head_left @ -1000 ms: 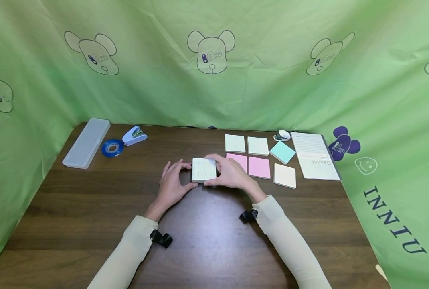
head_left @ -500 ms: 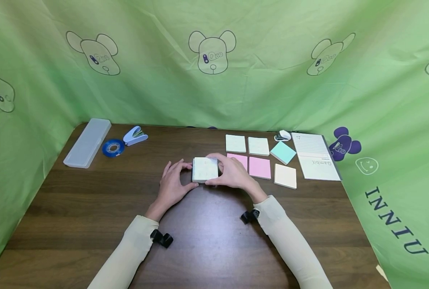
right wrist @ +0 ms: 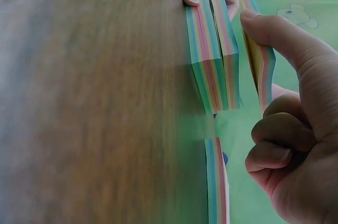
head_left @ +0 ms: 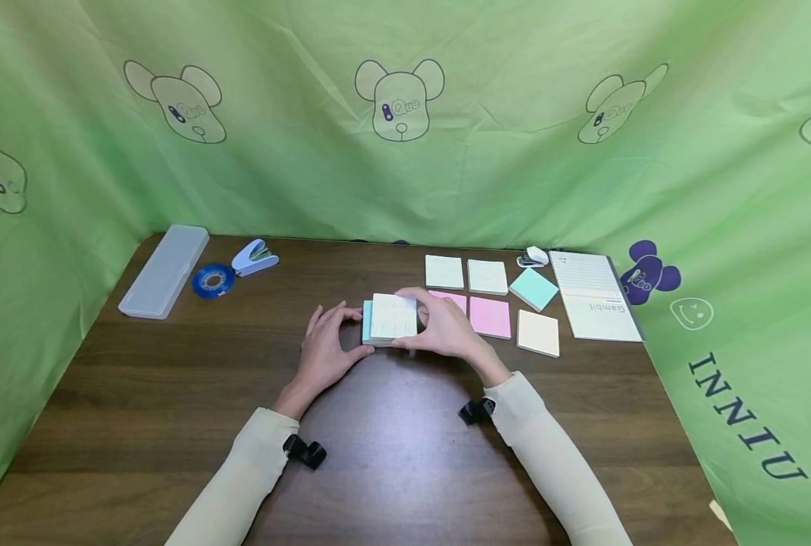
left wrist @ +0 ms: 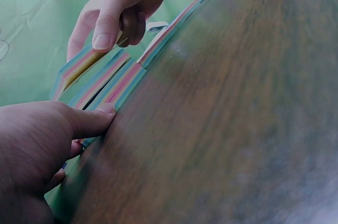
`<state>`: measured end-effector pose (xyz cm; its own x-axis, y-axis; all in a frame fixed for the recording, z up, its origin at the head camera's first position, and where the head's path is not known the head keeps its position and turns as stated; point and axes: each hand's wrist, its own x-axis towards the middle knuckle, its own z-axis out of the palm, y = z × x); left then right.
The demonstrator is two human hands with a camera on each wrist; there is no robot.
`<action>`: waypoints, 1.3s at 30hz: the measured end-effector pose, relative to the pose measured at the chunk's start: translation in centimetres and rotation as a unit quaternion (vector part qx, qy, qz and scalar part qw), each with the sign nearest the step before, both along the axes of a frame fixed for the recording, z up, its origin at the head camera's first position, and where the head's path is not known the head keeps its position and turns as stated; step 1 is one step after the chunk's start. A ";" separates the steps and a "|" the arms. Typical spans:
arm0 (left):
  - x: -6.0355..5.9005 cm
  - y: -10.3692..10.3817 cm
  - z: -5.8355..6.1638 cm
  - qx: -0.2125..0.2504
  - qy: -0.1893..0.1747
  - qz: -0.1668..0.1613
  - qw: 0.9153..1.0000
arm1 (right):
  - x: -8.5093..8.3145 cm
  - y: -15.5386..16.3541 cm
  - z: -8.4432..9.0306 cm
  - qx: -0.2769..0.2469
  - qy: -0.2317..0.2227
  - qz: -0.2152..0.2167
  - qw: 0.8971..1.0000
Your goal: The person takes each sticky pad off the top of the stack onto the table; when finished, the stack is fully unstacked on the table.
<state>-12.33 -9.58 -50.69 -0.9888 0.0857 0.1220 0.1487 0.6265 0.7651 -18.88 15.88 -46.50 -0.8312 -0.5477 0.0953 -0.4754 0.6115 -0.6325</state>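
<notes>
Two hands met at a stack of sticky-note pads (head_left: 371, 327) near the middle of the brown table (head_left: 392, 455). The right hand (head_left: 446, 327) pinched the top pad (head_left: 395, 315) between thumb and fingers, curled round its right edge, and held it raised and tilted off the stack; the right wrist view showed it (right wrist: 259, 60) apart from the stack (right wrist: 211, 55) with a gap between. The left hand (head_left: 327, 347) lay at the stack's left side, its thumb tip pressed against the stack's near edge and its other fingers loosely spread along the left side. In the left wrist view the thumb (left wrist: 92, 121) touched the striped edge of the stack (left wrist: 113, 89) where it met the table.

To the right of the hands lay more pads in two rows: two pale ones (head_left: 444, 271) (head_left: 488, 276) behind, two pink ones (head_left: 490, 316) (head_left: 455, 300) in front, the nearer pink partly hidden by the right hand, then a teal one (head_left: 533, 288) and a cream one (head_left: 538, 332). A notebook (head_left: 595, 296) lay further right, with a small white stapler (head_left: 535, 256) at its far left corner. At the table's far left stood a clear case (head_left: 164, 269), a blue tape roll (head_left: 212, 280) and a second stapler (head_left: 255, 256). Green cloth (head_left: 405, 167) with bear prints hung behind and at both sides.
</notes>
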 end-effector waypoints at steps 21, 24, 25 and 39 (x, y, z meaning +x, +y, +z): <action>0.2 -0.2 -0.1 0.003 0.007 0.001 1.000 | 2.2 3.7 -0.1 -0.011 0.009 -0.017 1.000; 0.2 -0.2 -0.1 0.004 0.010 0.002 1.000 | 2.5 4.3 -0.2 -0.006 0.016 -0.020 1.000; 0.2 -0.2 -0.1 0.004 0.011 0.002 1.000 | 2.6 4.4 -0.3 -0.005 0.017 -0.021 1.000; 0.1 0.0 -0.1 0.003 0.006 0.001 1.000 | 4.0 6.8 -0.5 0.010 0.001 -0.035 0.999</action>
<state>-12.19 -9.60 -50.81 -0.9874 0.0836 0.1342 0.1569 0.6225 0.7668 -14.91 22.64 -47.02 -0.8671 -0.4906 0.0865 -0.4327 0.6557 -0.6187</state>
